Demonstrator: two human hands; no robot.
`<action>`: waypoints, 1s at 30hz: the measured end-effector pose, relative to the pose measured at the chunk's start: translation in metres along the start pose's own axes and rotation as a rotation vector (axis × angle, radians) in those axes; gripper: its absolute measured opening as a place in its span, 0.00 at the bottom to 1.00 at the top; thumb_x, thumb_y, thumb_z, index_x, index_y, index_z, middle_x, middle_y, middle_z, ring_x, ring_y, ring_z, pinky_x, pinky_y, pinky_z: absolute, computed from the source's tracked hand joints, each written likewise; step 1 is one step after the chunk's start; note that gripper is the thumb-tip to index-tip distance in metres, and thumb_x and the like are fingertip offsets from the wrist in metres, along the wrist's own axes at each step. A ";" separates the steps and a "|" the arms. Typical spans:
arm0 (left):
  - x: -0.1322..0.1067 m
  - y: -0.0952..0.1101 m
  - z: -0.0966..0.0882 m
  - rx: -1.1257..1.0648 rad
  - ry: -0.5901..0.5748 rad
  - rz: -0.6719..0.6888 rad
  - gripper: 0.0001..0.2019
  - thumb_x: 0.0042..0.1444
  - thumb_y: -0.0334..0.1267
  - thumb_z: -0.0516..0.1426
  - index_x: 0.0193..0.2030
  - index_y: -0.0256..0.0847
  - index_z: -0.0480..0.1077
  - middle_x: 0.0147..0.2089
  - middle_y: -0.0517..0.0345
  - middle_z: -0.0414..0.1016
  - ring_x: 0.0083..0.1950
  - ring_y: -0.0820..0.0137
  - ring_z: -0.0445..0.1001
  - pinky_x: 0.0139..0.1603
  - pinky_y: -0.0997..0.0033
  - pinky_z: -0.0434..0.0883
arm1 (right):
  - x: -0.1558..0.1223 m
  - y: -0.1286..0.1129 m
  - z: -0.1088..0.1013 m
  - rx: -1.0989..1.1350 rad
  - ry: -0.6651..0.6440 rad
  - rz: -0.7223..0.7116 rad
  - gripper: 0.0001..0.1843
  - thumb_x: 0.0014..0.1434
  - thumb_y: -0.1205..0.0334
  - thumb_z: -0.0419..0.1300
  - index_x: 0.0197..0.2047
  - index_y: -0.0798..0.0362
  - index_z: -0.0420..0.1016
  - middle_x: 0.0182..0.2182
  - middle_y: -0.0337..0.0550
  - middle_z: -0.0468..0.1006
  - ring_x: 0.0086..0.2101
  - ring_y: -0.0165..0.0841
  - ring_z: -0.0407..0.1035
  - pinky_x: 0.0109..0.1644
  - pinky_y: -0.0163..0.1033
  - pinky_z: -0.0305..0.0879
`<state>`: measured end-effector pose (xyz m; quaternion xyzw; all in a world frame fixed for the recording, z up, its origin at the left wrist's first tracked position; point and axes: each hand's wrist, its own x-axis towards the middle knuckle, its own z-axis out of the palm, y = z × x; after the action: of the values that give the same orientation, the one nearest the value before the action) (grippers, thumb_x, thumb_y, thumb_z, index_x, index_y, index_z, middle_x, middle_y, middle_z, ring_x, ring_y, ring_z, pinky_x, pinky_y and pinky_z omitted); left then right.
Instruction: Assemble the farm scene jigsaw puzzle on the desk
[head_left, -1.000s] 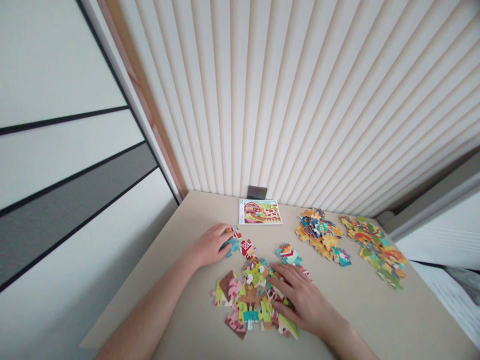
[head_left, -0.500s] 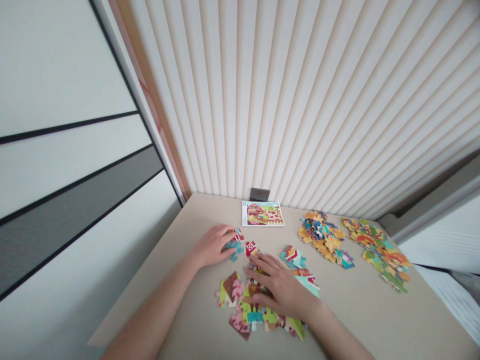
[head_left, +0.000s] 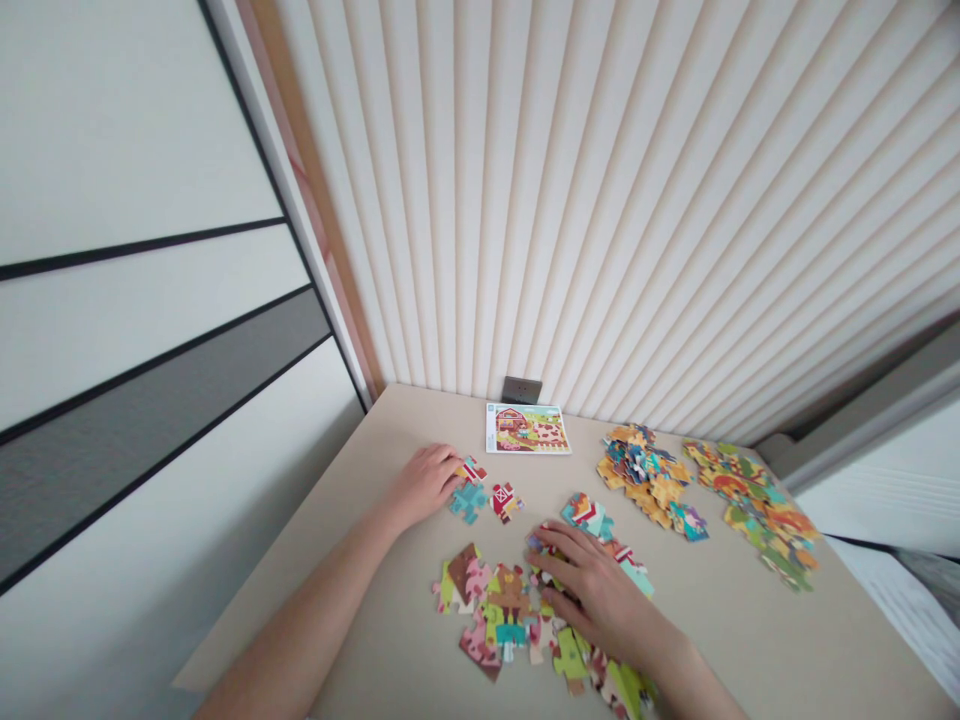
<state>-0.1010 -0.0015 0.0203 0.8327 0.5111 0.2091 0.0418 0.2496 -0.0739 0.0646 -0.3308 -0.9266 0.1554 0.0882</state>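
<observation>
- Rising behind the picture card (head_left: 529, 429), a pale ribbed wall (head_left: 465, 200) fills most of the view.
- Well to the left of the card, a panelled surface (head_left: 135, 130) in white and grey is crossed by black strips.
- Beneath the card spreads a beige table (head_left: 405, 660), its far edge just beyond the card.
- Nearer the person than the card and to its right, the right hand (head_left: 589, 580) lies palm down over farm pieces, fingers loosely spread and unclenched, clasping nothing that shows; what is under the palm is hidden.
- Left of the card and a little nearer the person, the left hand (head_left: 427, 480) has its fingertips at the teal pieces (head_left: 469, 502); whether it pinches one, I cannot tell.
- Farthest right of the card sprawls a green-and-orange pile (head_left: 757, 510).
- Between that pile and the card, a yellow-and-blue pile (head_left: 645, 475) is heaped.
- On the person's side of the card, the farm pieces (head_left: 510, 600) lie in a loose cluster, some overlapping, partly covered by the right hand.
- Just behind the card, a dark socket (head_left: 523, 390) sits against the wall.
- Near the card on the person's side, a red barn-door piece (head_left: 504, 502) lies beside the teal ones.
</observation>
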 end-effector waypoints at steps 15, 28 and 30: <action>0.002 0.008 0.004 0.022 -0.009 0.016 0.12 0.68 0.48 0.59 0.53 0.48 0.76 0.47 0.51 0.75 0.51 0.59 0.73 0.55 0.56 0.69 | 0.001 0.073 -0.008 -0.052 0.230 0.327 0.22 0.70 0.49 0.58 0.62 0.46 0.76 0.60 0.52 0.76 0.59 0.46 0.72 0.64 0.56 0.68; 0.003 0.016 -0.004 0.123 -0.027 -0.006 0.11 0.68 0.48 0.57 0.40 0.45 0.74 0.41 0.52 0.73 0.47 0.58 0.72 0.52 0.54 0.68 | -0.016 0.078 0.017 0.037 0.324 0.398 0.21 0.68 0.47 0.60 0.60 0.45 0.78 0.53 0.51 0.76 0.52 0.45 0.74 0.60 0.52 0.72; 0.005 0.021 -0.006 0.130 0.002 -0.025 0.11 0.69 0.46 0.55 0.40 0.44 0.74 0.42 0.51 0.73 0.48 0.58 0.73 0.53 0.54 0.68 | -0.015 0.077 0.018 0.056 0.324 0.419 0.21 0.68 0.47 0.59 0.60 0.45 0.77 0.51 0.50 0.76 0.50 0.44 0.75 0.58 0.51 0.73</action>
<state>-0.0838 -0.0084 0.0331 0.8270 0.5339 0.1757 -0.0101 0.3011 -0.0315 0.0201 -0.5334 -0.8070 0.1410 0.2107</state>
